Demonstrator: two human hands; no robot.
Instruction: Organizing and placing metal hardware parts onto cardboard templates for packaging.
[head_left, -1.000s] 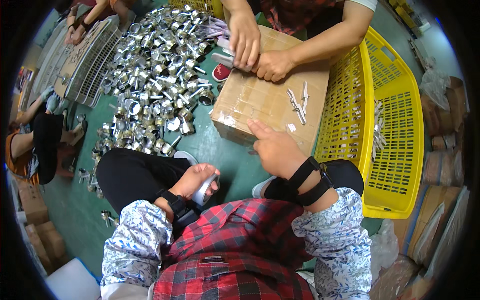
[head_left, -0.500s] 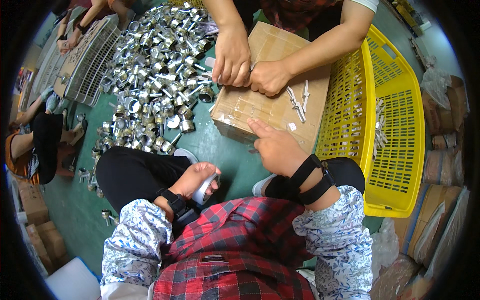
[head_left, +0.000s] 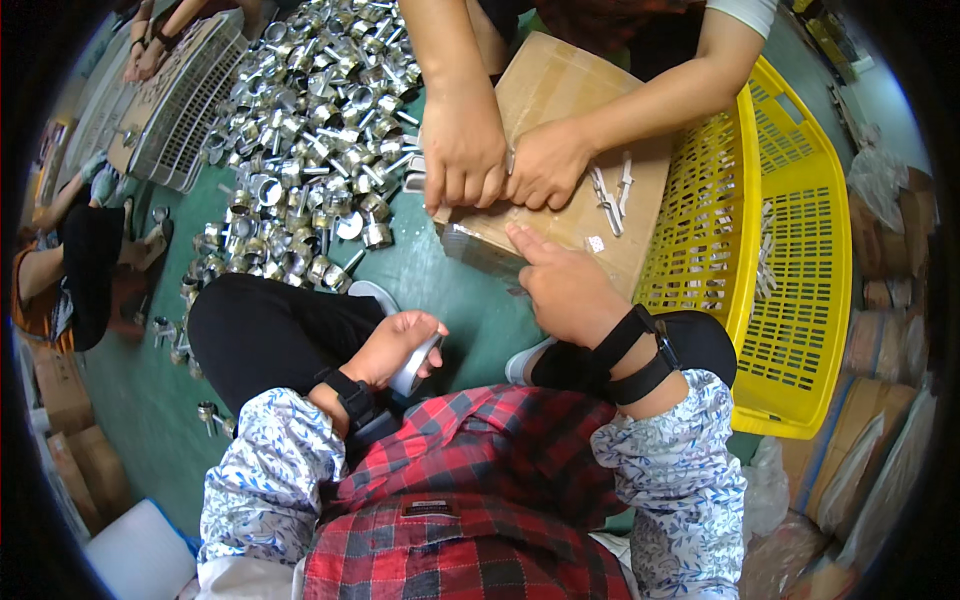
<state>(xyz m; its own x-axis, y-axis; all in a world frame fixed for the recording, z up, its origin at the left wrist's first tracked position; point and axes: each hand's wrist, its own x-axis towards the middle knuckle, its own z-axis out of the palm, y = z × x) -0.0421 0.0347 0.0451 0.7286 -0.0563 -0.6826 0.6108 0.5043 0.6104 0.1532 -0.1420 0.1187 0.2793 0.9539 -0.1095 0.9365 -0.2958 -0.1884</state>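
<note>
My left hand (head_left: 392,350) is closed around a pale grey, ring-like piece (head_left: 408,378), held low above my lap; the fingers partly cover it. My right hand (head_left: 570,288) rests at the near edge of a taped cardboard box (head_left: 545,75), index finger stretched out on its top, the other fingers partly hidden; I see nothing in it. Across the box, a co-worker's two hands (head_left: 505,170) press together over its left part, and what they grip is mostly hidden. Thin white strip-like parts (head_left: 607,200) lie on the box beside them.
A big heap of shiny metal cups with stems (head_left: 310,150) covers the green floor (head_left: 400,270) to the left. Yellow slotted baskets (head_left: 795,290) stand on the right, white parts inside. A grey wire basket (head_left: 185,120) and other people are at the far left; cartons (head_left: 850,450) line the right.
The box and surroundings sit slightly shifted in the picture. The co-worker's hands have moved a little over the box. My left hand has turned slightly, still holding the grey piece.
</note>
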